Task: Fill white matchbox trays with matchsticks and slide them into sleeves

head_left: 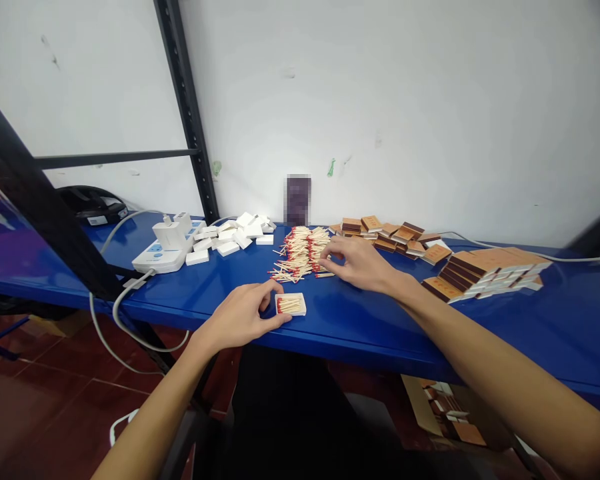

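Note:
On the blue shelf, my left hand (pixel 245 313) holds a small white matchbox tray (pixel 303 305) between thumb and fingers, near the front edge. Red-tipped matches (pixel 290 305) lie inside the tray. Behind it spreads a big heap of loose red-headed matches (pixel 300 250). At the right side of this heap is my right hand (pixel 357 262), its thumb and fingers curled together among the matches. What lies between those fingertips is too small to make out.
White trays (pixel 230 237) are heaped at the left, beside a power strip (pixel 165 257) with plugs and cables. Brown matchbox sleeves (pixel 405 233) lie scattered at the right, near a stack of matchboxes (pixel 485 270). A dark upright post (pixel 187 100) rises behind. Below stands a carton (pixel 420 407) with more boxes.

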Demonstrator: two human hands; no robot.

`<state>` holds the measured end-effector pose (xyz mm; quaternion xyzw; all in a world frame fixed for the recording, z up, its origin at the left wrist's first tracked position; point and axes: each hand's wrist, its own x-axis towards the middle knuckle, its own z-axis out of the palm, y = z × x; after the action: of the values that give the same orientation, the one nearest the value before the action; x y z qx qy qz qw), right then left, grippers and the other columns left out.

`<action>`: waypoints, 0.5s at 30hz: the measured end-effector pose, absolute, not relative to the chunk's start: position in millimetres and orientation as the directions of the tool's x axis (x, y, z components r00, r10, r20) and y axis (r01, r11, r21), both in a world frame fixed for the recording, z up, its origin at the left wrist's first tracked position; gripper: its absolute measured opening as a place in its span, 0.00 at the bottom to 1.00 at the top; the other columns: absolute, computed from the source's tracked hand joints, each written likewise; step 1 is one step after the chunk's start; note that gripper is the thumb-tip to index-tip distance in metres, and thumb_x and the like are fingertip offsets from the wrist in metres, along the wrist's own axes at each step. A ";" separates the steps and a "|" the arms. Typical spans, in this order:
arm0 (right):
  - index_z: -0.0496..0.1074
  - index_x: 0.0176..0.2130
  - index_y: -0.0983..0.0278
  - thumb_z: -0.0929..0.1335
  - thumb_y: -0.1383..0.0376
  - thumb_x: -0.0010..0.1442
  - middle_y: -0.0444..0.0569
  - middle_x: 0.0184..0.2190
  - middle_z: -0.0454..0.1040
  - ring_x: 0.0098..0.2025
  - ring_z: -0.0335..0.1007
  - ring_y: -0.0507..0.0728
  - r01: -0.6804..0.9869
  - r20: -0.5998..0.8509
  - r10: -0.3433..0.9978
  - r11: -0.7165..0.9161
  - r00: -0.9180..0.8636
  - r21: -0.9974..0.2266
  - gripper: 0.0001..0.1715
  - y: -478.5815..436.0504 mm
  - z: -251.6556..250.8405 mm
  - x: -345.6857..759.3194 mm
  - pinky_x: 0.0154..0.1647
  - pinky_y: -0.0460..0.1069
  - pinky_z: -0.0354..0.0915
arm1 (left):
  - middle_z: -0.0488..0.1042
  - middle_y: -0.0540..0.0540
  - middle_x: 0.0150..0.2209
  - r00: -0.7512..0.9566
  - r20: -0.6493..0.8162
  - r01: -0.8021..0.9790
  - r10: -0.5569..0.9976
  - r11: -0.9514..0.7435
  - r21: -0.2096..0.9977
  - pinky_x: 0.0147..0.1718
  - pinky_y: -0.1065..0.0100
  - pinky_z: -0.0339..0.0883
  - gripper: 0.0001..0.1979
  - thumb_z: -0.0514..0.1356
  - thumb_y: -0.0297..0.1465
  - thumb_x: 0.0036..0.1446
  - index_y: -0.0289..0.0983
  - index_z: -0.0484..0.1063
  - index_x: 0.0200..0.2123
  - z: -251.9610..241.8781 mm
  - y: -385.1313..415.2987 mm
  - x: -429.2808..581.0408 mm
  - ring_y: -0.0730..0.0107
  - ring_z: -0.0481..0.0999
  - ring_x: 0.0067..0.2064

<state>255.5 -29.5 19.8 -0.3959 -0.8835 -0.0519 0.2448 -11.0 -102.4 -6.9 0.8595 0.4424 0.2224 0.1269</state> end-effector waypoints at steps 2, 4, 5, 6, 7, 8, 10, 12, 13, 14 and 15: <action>0.75 0.36 0.63 0.64 0.62 0.64 0.50 0.35 0.76 0.36 0.69 0.56 0.756 0.398 0.712 0.651 -0.579 -0.065 0.11 -27.1 18.5 258.5 0.35 0.48 0.57 | 0.61 0.57 0.24 0.506 0.267 0.708 0.820 -0.572 0.415 0.27 0.69 0.52 0.14 0.61 0.44 0.59 0.41 0.67 0.40 -6.5 -102.8 -10.8 0.71 0.64 0.26; 0.75 0.36 0.63 0.65 0.63 0.63 0.50 0.37 0.77 0.37 0.70 0.56 0.783 0.312 0.751 0.621 -0.582 -0.033 0.10 -25.7 16.8 260.6 0.35 0.48 0.57 | 0.62 0.56 0.24 0.505 0.269 0.707 0.820 -0.572 0.416 0.27 0.69 0.52 0.14 0.61 0.44 0.59 0.41 0.68 0.40 -6.1 -103.0 -10.5 0.71 0.64 0.26; 0.76 0.37 0.62 0.65 0.64 0.62 0.51 0.37 0.77 0.38 0.70 0.56 0.795 0.278 0.767 0.606 -0.578 -0.021 0.10 -25.6 16.3 261.2 0.36 0.48 0.58 | 0.62 0.56 0.24 0.505 0.272 0.705 0.819 -0.573 0.418 0.26 0.69 0.51 0.14 0.61 0.44 0.59 0.41 0.68 0.40 -5.8 -103.0 -10.3 0.71 0.64 0.26; 0.76 0.37 0.62 0.65 0.64 0.61 0.51 0.37 0.77 0.38 0.70 0.56 0.803 0.251 0.780 0.595 -0.574 -0.012 0.09 -25.8 16.0 261.4 0.36 0.48 0.58 | 0.62 0.56 0.24 0.505 0.273 0.703 0.819 -0.574 0.420 0.26 0.69 0.51 0.14 0.61 0.44 0.59 0.41 0.69 0.41 -5.6 -103.0 -10.0 0.71 0.63 0.25; 0.76 0.37 0.62 0.65 0.65 0.61 0.50 0.37 0.77 0.38 0.71 0.57 0.809 0.227 0.788 0.588 -0.572 -0.005 0.09 -26.2 16.0 261.3 0.36 0.48 0.58 | 0.61 0.56 0.24 0.506 0.274 0.702 0.818 -0.575 0.420 0.26 0.69 0.51 0.14 0.60 0.44 0.59 0.41 0.69 0.41 -5.3 -103.0 -9.8 0.71 0.63 0.25; 0.76 0.37 0.62 0.66 0.65 0.60 0.50 0.37 0.78 0.38 0.71 0.57 0.811 0.207 0.794 0.585 -0.572 0.000 0.09 -26.7 16.2 261.1 0.37 0.48 0.58 | 0.61 0.56 0.24 0.508 0.273 0.701 0.817 -0.576 0.420 0.26 0.69 0.51 0.14 0.60 0.44 0.59 0.41 0.69 0.41 -5.0 -103.1 -9.6 0.71 0.63 0.25; 0.76 0.37 0.62 0.65 0.66 0.60 0.50 0.38 0.78 0.40 0.71 0.57 0.813 0.177 0.800 0.582 -0.574 0.002 0.09 -27.5 16.7 260.3 0.38 0.48 0.59 | 0.61 0.56 0.24 0.509 0.268 0.704 0.818 -0.574 0.418 0.26 0.69 0.51 0.15 0.60 0.45 0.59 0.41 0.68 0.41 -4.4 -103.1 -9.4 0.71 0.63 0.25; 0.76 0.37 0.62 0.65 0.66 0.60 0.50 0.38 0.79 0.40 0.72 0.57 0.815 0.161 0.804 0.580 -0.572 0.001 0.09 -27.7 17.2 259.4 0.39 0.49 0.59 | 0.61 0.56 0.24 0.507 0.264 0.708 0.820 -0.571 0.415 0.26 0.69 0.51 0.14 0.60 0.44 0.59 0.41 0.68 0.41 -4.1 -103.2 -9.4 0.71 0.63 0.25; 0.77 0.36 0.62 0.65 0.66 0.60 0.50 0.38 0.79 0.40 0.72 0.57 0.817 0.159 0.806 0.577 -0.570 0.001 0.09 -27.6 17.4 259.1 0.38 0.49 0.59 | 0.61 0.56 0.24 0.506 0.263 0.710 0.821 -0.570 0.413 0.26 0.69 0.51 0.14 0.60 0.44 0.59 0.41 0.68 0.41 -4.0 -103.2 -9.4 0.71 0.63 0.26; 0.77 0.36 0.62 0.65 0.66 0.61 0.50 0.37 0.79 0.39 0.72 0.57 0.818 0.158 0.807 0.576 -0.569 0.004 0.10 -27.5 17.5 258.7 0.37 0.49 0.59 | 0.61 0.56 0.24 0.505 0.262 0.712 0.822 -0.569 0.412 0.26 0.69 0.51 0.14 0.61 0.44 0.59 0.41 0.68 0.41 -4.0 -103.2 -9.5 0.71 0.63 0.26; 0.77 0.36 0.62 0.65 0.66 0.61 0.50 0.36 0.80 0.38 0.73 0.57 0.816 0.157 0.805 0.578 -0.572 0.009 0.10 -27.4 17.7 258.3 0.37 0.49 0.58 | 0.61 0.56 0.24 0.505 0.261 0.713 0.823 -0.568 0.410 0.26 0.69 0.51 0.14 0.61 0.44 0.59 0.41 0.68 0.41 -4.1 -103.1 -9.6 0.71 0.63 0.26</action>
<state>258.3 -27.4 17.7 -0.4577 -0.8856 -0.0400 0.0680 -9.6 -103.1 -4.1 0.8583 0.4474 0.2175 0.1256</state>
